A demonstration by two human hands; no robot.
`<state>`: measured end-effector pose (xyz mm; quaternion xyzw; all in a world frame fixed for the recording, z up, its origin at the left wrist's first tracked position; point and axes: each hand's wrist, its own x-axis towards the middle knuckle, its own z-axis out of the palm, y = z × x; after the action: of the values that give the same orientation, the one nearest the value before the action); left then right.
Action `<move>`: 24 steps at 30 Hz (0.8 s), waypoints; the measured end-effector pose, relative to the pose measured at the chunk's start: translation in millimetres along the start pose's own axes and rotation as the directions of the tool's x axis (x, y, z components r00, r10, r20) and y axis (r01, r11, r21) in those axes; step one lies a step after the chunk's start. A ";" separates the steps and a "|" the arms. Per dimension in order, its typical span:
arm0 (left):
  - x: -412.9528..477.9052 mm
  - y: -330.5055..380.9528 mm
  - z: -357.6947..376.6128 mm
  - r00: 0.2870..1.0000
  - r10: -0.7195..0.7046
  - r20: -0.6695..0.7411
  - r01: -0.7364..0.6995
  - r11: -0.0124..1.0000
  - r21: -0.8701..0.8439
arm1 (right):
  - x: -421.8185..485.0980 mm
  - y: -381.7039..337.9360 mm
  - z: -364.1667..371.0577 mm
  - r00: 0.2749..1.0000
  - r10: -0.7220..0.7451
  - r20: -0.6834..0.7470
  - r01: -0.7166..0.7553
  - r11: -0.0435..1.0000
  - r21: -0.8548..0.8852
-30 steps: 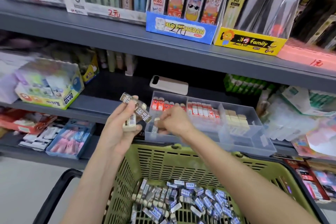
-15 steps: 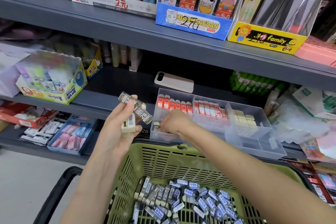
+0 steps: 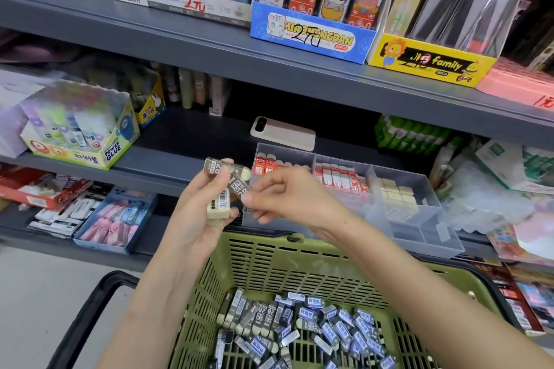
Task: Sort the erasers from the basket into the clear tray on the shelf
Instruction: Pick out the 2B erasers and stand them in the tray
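1. Sorting is partway done. Our left hand (image 3: 198, 219) holds a small bunch of erasers (image 3: 220, 204) up in front of the clear tray (image 3: 425, 237). The tray sits on the shelf (image 3: 156, 165), just past the far rim of the green basket (image 3: 269, 249).
2. Our left fingers curl round the bunch, with the thumb pressed on its front. The arm reaches up from the near left.
3. Our right hand (image 3: 287, 198) comes in from the right with its fingers bent. Its thumb and first finger seem to pinch the end of the dark eraser (image 3: 238, 186) in the bunch.
4. We think the step in hand is picking one eraser out of the bunch to go in the tray.
5. Next we need to pull that one free without knocking the others loose. Then we lower it into the left part of the tray. Our right hand hides the near end of that part.
6. A big pile of erasers (image 3: 299, 329) lies in the bottom of the basket, so we think lots of sorting is left.
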<state>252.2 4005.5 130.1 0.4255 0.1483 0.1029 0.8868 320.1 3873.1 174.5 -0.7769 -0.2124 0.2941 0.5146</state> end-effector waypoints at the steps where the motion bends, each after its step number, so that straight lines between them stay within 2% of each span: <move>1: 0.0 -0.7 0.6 1.000 -0.001 0.000 0.001 1.000 -0.012 | -0.7 2.3 2.9 1.000 0.003 -0.002 -0.003 1.000 0.009; 5: 0.1 -1.7 1.6 1.000 0.010 -0.003 -0.010 0.997 -0.082 | -2.0 7.3 1.9 0.997 -0.016 -0.076 0.028 0.987 0.158; 7: 0.7 -1.5 1.3 1.000 0.008 -0.029 -0.012 0.992 -0.126 | -4.3 7.3 -8.6 0.992 -0.011 -0.126 0.030 0.988 0.152; 9: 2.0 -1.3 -0.7 0.998 0.005 -0.069 -0.016 0.988 -0.153 | -5.5 7.5 -23.2 0.979 0.005 -0.206 0.003 0.999 0.040; 11: 3.0 -1.0 -3.5 0.995 0.002 -0.096 -0.017 0.988 -0.155 | -4.8 7.8 -36.4 0.965 0.055 -0.257 -0.084 0.991 -0.102; 14: 3.4 -1.1 -6.5 0.994 -0.003 -0.112 -0.014 0.989 -0.144 | 1.0 7.2 -40.8 0.961 0.167 -0.218 -0.219 0.946 -0.238; 18: 2.9 -1.3 -7.0 0.993 -0.010 -0.116 -0.007 0.990 -0.139 | 18.4 9.5 -26.4 0.954 0.107 -0.282 -0.248 0.811 -0.531; 20: 2.3 -1.0 -6.6 0.993 -0.009 -0.117 -0.006 0.991 -0.131 | 24.6 14.5 -16.4 0.945 0.092 -0.315 -0.279 0.729 -0.624; 24: 1.7 0.0 -4.8 0.993 -0.007 -0.118 -0.008 0.992 -0.126 | 32.2 18.3 -9.2 0.946 0.200 -0.256 -0.324 0.628 -0.707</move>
<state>252.1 4009.5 126.9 0.3617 0.1937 0.1373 0.9016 350.5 3880.3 152.6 -0.9608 -0.1576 0.1937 0.1206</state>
